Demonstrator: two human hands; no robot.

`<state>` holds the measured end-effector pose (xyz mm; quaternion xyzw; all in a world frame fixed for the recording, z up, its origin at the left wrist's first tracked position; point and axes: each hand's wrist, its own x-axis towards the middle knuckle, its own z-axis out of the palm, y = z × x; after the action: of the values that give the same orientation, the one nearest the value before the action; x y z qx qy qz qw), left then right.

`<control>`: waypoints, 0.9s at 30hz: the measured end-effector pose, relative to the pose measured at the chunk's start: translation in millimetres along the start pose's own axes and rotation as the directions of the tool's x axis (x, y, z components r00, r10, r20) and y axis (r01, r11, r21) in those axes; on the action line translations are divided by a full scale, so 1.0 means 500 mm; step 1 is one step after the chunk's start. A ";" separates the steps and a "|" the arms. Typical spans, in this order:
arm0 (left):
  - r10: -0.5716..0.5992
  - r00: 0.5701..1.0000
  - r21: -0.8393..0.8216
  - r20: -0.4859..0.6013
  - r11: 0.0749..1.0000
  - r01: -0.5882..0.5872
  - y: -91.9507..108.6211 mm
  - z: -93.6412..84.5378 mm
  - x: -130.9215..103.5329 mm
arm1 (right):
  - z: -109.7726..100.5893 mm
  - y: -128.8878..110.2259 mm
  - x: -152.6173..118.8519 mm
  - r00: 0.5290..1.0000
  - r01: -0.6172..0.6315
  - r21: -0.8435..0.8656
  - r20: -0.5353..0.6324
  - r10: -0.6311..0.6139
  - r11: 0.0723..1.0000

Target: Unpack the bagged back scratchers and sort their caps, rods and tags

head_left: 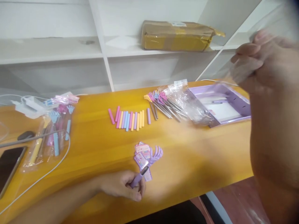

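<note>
My left hand [127, 186], low in the middle, is closed around the purple handle of a small back scratcher [155, 156] with a hand-shaped head. The scratcher's upper part lies over a loose pile of printed cards [141, 154]. My right hand [261, 59] is raised at the upper right, its fingers closed on a clear plastic bag [243, 70], partly blurred. Beyond the cards, pink, purple, blue and yellow tubes [127, 120] form a row. Behind them lie scratcher heads on metal rods [167, 105], beside a heap of clear bags [193, 107].
A purple box [240, 107] stands at the right rear. Bagged scratchers [54, 140], a white charger [30, 107], a phone [10, 165] and cables occupy the left side. A taped cardboard box [177, 37] rests on the white shelf [126, 51] behind the table.
</note>
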<state>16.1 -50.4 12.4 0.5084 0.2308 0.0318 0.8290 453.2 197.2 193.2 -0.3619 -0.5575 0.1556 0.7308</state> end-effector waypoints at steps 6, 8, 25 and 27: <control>-0.025 1.000 -0.040 0.005 0.999 0.025 0.006 -0.006 -0.002 | -0.005 0.046 0.128 0.866 -0.143 -0.573 0.322 0.382 0.807; -0.034 0.999 -0.051 0.004 0.998 0.034 0.006 -0.009 -0.002 | 0.014 0.091 0.170 0.775 -0.071 -0.768 0.359 0.520 0.636; -0.044 0.998 -0.092 0.037 0.995 0.047 0.001 -0.021 -0.001 | 0.118 0.331 0.023 0.789 0.064 -0.975 0.180 0.587 0.212; -0.044 0.998 -0.090 0.035 0.995 0.047 0.001 -0.022 -0.002 | 0.115 0.316 -0.001 0.844 0.170 -0.952 0.274 0.460 0.254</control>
<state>10.9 -41.5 8.9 0.4651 0.2270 0.0151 0.8555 427.3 326.3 88.5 -0.7246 -0.6663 -0.0542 0.1672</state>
